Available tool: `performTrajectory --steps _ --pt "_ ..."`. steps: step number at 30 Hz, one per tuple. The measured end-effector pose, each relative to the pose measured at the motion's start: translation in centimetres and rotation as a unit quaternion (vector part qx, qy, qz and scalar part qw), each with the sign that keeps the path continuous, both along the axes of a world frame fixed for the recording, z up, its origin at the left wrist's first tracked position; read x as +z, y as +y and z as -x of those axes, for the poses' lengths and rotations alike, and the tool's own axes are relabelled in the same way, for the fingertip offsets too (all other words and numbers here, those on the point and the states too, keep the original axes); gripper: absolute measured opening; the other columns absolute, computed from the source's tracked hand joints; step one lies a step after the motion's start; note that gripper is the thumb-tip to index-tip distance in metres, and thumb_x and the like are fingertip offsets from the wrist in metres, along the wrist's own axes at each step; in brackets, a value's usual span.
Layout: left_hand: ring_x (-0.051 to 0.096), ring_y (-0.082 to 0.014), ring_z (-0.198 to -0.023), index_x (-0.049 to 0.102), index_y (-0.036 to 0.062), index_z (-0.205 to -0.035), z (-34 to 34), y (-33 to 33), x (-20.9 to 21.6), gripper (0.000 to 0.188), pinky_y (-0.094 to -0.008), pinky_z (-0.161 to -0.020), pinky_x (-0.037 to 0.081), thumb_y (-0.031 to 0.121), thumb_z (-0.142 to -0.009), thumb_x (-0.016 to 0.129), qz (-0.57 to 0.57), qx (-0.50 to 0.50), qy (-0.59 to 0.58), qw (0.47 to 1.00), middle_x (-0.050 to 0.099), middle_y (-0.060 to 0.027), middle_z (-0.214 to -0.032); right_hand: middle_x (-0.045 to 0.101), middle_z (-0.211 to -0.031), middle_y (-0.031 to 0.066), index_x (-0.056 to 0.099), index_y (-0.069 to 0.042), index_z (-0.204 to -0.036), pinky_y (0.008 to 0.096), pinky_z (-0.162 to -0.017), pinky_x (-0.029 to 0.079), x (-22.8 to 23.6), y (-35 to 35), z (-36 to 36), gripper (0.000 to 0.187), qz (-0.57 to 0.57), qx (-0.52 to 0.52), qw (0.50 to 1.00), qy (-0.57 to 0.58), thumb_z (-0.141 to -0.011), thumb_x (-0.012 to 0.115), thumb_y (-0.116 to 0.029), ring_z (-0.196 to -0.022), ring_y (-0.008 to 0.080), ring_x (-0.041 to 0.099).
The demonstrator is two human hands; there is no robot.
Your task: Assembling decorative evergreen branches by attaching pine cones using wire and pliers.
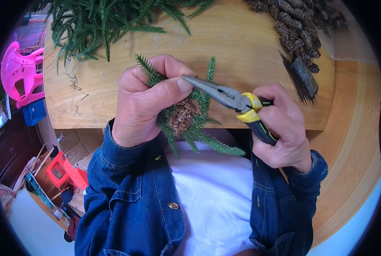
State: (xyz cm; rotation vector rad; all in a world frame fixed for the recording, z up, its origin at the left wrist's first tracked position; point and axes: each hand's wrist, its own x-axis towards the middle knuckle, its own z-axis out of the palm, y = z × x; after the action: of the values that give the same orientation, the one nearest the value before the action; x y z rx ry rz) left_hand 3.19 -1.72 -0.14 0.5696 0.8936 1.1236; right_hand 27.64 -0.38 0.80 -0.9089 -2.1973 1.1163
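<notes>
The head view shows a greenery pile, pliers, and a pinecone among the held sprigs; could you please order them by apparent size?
1. Greenery pile, cut off at the top
2. Pliers, gripped in the right hand
3. Pinecone

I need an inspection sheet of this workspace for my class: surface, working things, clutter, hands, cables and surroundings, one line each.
Surface: wooden table, light brown.
Working things: green sprig with a pine cone; pliers, tips at the left thumb, what they grip unclear; greenery pile far left; pine cone pile far right; bundle of thin dark rods below it.
Clutter: pale crumbs scattered on the table.
Hands: left hand pinches the sprig; right hand grips the pliers' handles.
Cables: nothing seen.
Surroundings: pink chair, blue box and red plastic furniture, all left.
</notes>
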Motion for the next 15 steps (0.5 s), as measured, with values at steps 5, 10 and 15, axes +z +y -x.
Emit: performTrajectory --steps 5,10,15 --pt "0.059 -0.0104 -0.071 0.062 -0.0037 -0.089 0.25 0.44 -0.18 0.009 -0.0232 -0.065 0.048 0.000 -0.081 0.062 -0.019 -0.013 0.009 1.000 0.063 -0.0062 -0.083 0.053 -0.092 0.0205 0.057 0.003 -0.081 0.0294 -0.066 0.043 0.10 0.19 -0.18 0.027 0.033 0.000 0.999 0.018 -0.055 0.053 0.009 -0.075 0.0269 0.054" --pt "0.050 -0.0111 -0.069 0.058 -0.0021 -0.087 -0.34 0.70 0.17 0.012 -0.0223 -0.063 0.042 0.002 -0.076 0.063 -0.033 -0.005 0.104 0.994 0.053 -0.0060 -0.081 0.054 -0.092 0.0212 0.057 0.003 -0.081 0.0296 -0.065 0.043 -0.56 0.12 -0.40 0.027 0.026 -0.006 0.996 0.082 -0.055 0.053 0.009 -0.075 0.0268 0.055" --pt "0.057 -0.0094 -0.074 0.063 -0.0032 -0.088 -0.45 0.68 -0.02 0.008 -0.0216 -0.067 0.045 -0.001 -0.081 0.063 -0.056 -0.005 0.012 0.998 0.062 -0.0047 -0.082 0.055 -0.092 0.0216 0.058 0.004 -0.082 0.0292 -0.065 0.043 -0.43 0.35 -0.53 0.029 0.032 -0.008 0.997 0.075 -0.054 0.052 0.009 -0.074 0.0266 0.054"
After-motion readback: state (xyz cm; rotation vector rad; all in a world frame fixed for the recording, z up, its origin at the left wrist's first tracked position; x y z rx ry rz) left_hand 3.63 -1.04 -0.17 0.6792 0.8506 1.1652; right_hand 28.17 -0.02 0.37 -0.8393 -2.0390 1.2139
